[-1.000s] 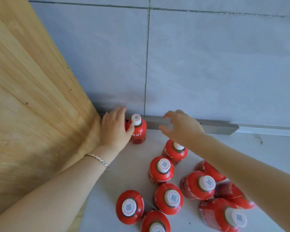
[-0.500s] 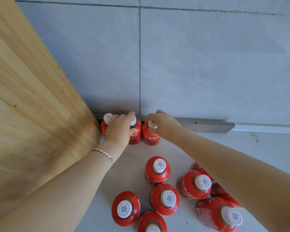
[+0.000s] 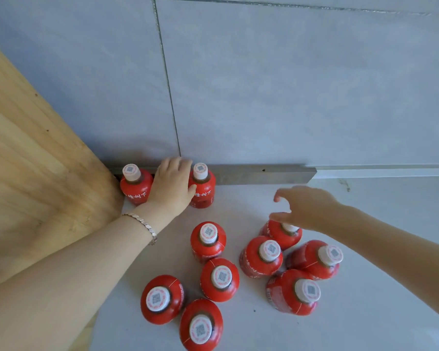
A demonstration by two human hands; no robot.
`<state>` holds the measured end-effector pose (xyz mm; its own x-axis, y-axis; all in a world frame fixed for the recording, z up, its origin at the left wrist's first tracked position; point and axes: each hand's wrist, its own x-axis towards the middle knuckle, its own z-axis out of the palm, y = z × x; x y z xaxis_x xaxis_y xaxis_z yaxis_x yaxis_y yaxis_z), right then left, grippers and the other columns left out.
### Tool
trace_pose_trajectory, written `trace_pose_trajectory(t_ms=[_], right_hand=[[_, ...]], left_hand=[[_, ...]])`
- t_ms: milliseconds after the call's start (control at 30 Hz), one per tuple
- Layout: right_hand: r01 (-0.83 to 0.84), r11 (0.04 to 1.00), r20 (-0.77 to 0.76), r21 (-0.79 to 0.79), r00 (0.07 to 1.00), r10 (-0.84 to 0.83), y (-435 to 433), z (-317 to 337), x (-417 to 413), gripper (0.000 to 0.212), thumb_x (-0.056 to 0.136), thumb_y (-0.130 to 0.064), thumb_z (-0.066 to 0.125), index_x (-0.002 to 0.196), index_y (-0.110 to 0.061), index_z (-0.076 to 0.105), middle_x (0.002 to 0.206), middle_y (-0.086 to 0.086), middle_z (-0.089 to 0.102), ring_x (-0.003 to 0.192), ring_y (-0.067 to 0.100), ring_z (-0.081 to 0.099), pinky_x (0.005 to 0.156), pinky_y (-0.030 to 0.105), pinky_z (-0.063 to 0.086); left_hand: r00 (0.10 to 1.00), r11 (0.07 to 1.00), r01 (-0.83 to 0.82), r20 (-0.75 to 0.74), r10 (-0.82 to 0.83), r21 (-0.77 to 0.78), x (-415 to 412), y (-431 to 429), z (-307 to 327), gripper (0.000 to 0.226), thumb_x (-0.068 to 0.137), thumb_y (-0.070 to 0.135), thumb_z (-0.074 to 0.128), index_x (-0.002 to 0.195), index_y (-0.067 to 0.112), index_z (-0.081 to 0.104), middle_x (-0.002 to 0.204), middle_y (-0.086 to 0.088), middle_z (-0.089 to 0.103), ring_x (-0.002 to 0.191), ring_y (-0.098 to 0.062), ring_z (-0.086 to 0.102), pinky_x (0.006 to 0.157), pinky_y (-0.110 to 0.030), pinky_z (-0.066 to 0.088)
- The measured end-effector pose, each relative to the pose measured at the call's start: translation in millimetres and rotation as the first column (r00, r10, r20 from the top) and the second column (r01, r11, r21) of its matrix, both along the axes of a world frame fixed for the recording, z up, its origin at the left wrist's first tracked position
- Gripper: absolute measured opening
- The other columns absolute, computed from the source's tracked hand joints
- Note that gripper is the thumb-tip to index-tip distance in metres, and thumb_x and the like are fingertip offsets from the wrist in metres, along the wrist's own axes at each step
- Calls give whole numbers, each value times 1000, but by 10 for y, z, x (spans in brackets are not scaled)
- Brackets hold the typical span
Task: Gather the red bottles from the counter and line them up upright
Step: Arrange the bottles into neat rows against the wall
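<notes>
Two red bottles with white caps stand upright against the wall, one (image 3: 134,184) by the wooden board and one (image 3: 203,190) to its right. My left hand (image 3: 171,186) lies between them over a third bottle, which it hides. Several more red bottles stand in a loose cluster nearer to me, among them one at the centre (image 3: 208,243) and one at the front (image 3: 200,325). My right hand (image 3: 307,207) hovers with fingers spread just over the cluster's rear right bottle (image 3: 281,235), holding nothing.
A large wooden board (image 3: 36,173) leans on the left and closes off that side. A grey tiled wall (image 3: 276,97) with a metal strip (image 3: 264,173) at its foot bounds the back. The white counter (image 3: 378,300) runs on to the right.
My right hand let go of the bottle it set at the right of the back row and pulled back to the right, over the cluster. My left hand stayed on the middle bottle.
</notes>
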<state>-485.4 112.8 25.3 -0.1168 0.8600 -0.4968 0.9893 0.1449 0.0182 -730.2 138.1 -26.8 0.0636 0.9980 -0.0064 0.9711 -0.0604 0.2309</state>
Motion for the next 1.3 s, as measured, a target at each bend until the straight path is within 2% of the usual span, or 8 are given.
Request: trace_pose_trajectory(t_ms=[200,333,533,733,867,1067,1200,1300], right_hand=[[146,989,-159,-25,976,-148,-131,-243,61,35,90,-38,53,119,-18,49,106,10,64,90,26,57,74,30,42],[-2,999,-272,34,962,11,149,-296,-76,30,89,-29,56,118,-22,55,118,9,59,107,30,57,84,32,45],[-128,980,-327,151,930,171,571,-377,-538,30,89,-17,54,118,-26,56,109,7,51,102,32,57,75,34,45],[118,992,-459,44,884,-85,623,-551,-651,78,76,-14,75,139,-26,31,132,15,43,114,37,54,89,43,50],[212,971,-513,109,849,-128,645,-670,-654,66,75,-4,74,129,-19,38,123,17,54,103,37,57,74,36,46],[373,926,-502,63,814,-293,363,-616,-696,68,79,-14,72,134,-10,32,129,19,49,118,38,52,91,42,45],[110,990,-448,86,892,-60,-38,-426,-812,50,88,-27,60,133,-14,42,129,12,50,115,30,53,95,39,44],[-162,987,-481,-8,866,138,-235,-269,-925,45,96,-11,42,139,-23,38,124,11,54,95,21,52,80,30,43]], left_hand=[[975,989,10,221,24,-150,248,66,20,57,88,21,61,137,8,37,137,-17,47,127,-34,43,105,-42,37],[939,990,-69,328,105,-121,186,119,-36,39,86,11,63,123,6,51,127,-15,57,120,-30,52,99,-39,42],[928,993,-85,357,111,-87,197,117,-84,36,86,10,63,119,6,53,122,-14,59,116,-29,54,97,-36,43],[935,993,-74,340,100,-89,171,152,-111,36,86,10,62,121,7,51,123,-13,58,117,-29,53,99,-39,44],[934,992,-87,337,114,-94,175,147,-112,39,87,11,61,124,8,50,126,-12,57,118,-28,53,99,-39,45],[943,986,-92,307,130,-136,205,-21,56,52,93,10,50,142,12,32,145,-11,42,132,-27,44,104,-37,41],[915,989,-135,374,150,-67,52,-458,262,35,91,16,51,127,13,49,130,-8,55,118,-26,55,93,-36,45],[925,932,-172,273,264,-320,-156,-889,311,24,90,28,52,109,13,58,113,-5,65,106,-24,60,87,-33,46]])
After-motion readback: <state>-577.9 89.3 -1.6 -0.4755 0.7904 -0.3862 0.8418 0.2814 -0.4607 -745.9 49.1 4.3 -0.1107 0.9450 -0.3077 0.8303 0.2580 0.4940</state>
